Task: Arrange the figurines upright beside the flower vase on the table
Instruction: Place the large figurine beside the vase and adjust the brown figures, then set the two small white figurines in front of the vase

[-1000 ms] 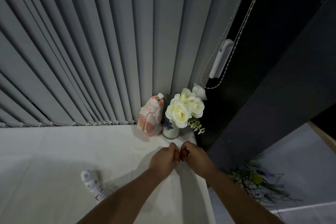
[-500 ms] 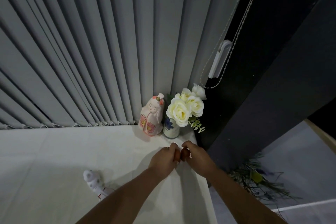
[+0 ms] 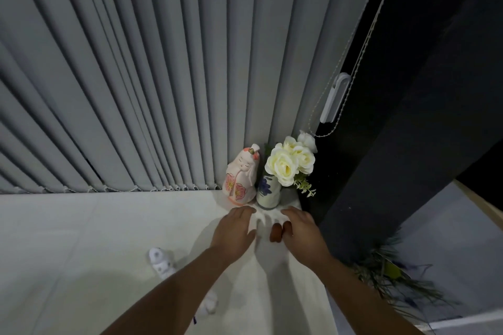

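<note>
A pink kimono figurine [image 3: 239,177] stands upright in the table's back corner, touching the left side of the blue-and-white flower vase [image 3: 268,193] with its white roses [image 3: 285,164]. Just in front of the vase, my right hand [image 3: 302,228] holds a small brown figurine [image 3: 276,232] at its thumb, low over the table. My left hand [image 3: 234,231] hovers beside it, fingers spread, holding nothing. A white figurine [image 3: 160,261] lies on its side near the front, partly hidden under my left forearm.
The white table [image 3: 81,253] ends at a right edge close to my right arm. Grey vertical blinds [image 3: 163,76] hang behind it, with a bead cord and white weight [image 3: 334,98] on a dark wall. A green plant [image 3: 389,275] sits on the floor below.
My hands, pinched together around the brown figurine before, have come apart. The left hand has opened and shifted left; the right keeps the figurine.
</note>
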`<state>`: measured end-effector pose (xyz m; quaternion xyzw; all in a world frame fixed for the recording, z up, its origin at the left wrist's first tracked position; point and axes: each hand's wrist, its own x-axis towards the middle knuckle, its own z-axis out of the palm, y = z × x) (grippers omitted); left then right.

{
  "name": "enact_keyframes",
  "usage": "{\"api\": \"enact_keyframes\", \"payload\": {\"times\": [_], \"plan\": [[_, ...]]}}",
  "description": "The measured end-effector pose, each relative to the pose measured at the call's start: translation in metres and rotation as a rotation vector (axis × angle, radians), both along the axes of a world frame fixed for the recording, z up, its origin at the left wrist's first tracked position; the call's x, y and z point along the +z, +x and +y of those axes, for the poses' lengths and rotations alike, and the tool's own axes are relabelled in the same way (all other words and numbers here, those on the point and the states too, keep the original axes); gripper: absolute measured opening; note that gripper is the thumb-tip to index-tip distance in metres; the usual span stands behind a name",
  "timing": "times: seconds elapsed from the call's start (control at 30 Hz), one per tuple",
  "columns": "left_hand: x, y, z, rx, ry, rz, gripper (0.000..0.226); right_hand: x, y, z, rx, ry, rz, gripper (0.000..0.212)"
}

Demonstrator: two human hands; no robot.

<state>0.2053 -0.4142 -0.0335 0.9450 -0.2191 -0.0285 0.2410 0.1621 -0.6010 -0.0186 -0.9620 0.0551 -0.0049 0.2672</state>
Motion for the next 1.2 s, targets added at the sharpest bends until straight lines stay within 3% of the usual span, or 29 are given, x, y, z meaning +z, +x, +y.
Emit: {"api": "enact_keyframes", "payload": {"times": [0.3,0.37,0.47,0.7,0.83,1.0,1.2], "plan": [[0.022,-0.004,0.095,0.083,0.052,-0.059,0.041,0.022,-0.024,0.071,0.028,-0.017,0.026,0.046],[0.023,-0.003,0.121,0.072,0.080,-0.044,0.038,0.030,-0.034,0.094,0.006,0.062,0.054,0.047],[0.022,-0.002,0.160,0.068,0.108,0.019,0.035,0.038,-0.053,0.131,0.018,0.194,0.134,0.053],[0.016,-0.012,0.220,-0.005,0.103,0.220,0.049,0.023,-0.081,0.206,0.027,0.160,0.284,0.066],[-0.001,-0.021,0.236,-0.088,0.105,0.284,0.068,0.007,-0.081,0.238,-0.068,0.115,0.262,0.058],[-0.018,-0.023,0.239,-0.132,0.111,0.243,0.059,-0.011,-0.074,0.258,-0.188,0.109,0.174,0.030],[-0.021,-0.016,0.237,-0.132,0.103,0.226,0.034,-0.024,-0.072,0.260,-0.196,0.126,0.166,0.028]]}}
